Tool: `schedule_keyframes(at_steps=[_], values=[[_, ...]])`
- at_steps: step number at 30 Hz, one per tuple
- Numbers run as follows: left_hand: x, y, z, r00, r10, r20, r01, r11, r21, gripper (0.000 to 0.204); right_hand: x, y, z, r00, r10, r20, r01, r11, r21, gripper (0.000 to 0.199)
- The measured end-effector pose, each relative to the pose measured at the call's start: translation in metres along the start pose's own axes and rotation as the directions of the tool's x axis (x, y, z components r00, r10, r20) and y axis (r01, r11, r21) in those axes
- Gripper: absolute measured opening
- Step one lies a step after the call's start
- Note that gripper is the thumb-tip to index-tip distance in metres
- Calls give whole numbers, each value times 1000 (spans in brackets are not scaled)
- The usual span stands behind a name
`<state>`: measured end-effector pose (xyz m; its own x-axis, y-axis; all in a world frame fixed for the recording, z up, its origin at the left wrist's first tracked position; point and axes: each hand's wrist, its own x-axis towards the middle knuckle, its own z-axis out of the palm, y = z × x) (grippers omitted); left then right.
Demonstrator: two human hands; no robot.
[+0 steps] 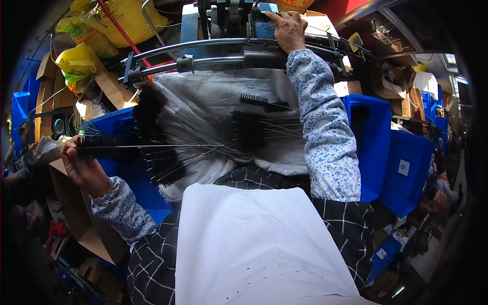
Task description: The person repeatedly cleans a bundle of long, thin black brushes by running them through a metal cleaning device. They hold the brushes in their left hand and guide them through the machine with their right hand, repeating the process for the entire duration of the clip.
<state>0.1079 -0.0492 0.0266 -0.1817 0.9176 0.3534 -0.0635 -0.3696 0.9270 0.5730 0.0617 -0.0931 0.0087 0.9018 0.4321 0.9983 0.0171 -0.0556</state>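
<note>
At the far left, my left hand (pixel 85 170) is closed round the bristled end of a black wire brush (pixel 104 146), whose thin twisted stem stretches right over my lap. My right hand (pixel 291 31) is up at the machine (pixel 231 18), its fingers bent at the end of another black bristle brush (pixel 259 17); part of that grip is hidden. Across the pale cloth (pixel 203 91) on my lap lie a bunch of black brushes (pixel 150 119) at left and a second bunch of brushes (pixel 246 129) nearer the middle, their wire stems fanned out.
Curved metal rails (pixel 213 48) run between me and the machine. A blue bin (pixel 371 147) stands at my right, and a blue crate (pixel 114 121) at my left. Yellow bags (pixel 79 63) and an open cardboard box (pixel 84 213) are on the left side.
</note>
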Motion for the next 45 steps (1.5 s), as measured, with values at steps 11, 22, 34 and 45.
schedule_keyframes(at_steps=[11,22,34,45], values=[[1,-3,-4,1000,6,-12,-6,1000,29,21,-1,11,11,999,18,34,-13,989,-150,37],[3,3,-2,993,23,-117,-25,1000,-15,21,-21,-2,-17,950,308,39,-310,931,192,38],[2,14,-32,986,-23,-165,27,999,22,24,-14,-34,-8,960,278,15,-277,947,162,36],[-8,-11,-21,988,-68,-141,65,998,-25,20,-14,-31,-14,964,264,17,-264,961,82,38]])
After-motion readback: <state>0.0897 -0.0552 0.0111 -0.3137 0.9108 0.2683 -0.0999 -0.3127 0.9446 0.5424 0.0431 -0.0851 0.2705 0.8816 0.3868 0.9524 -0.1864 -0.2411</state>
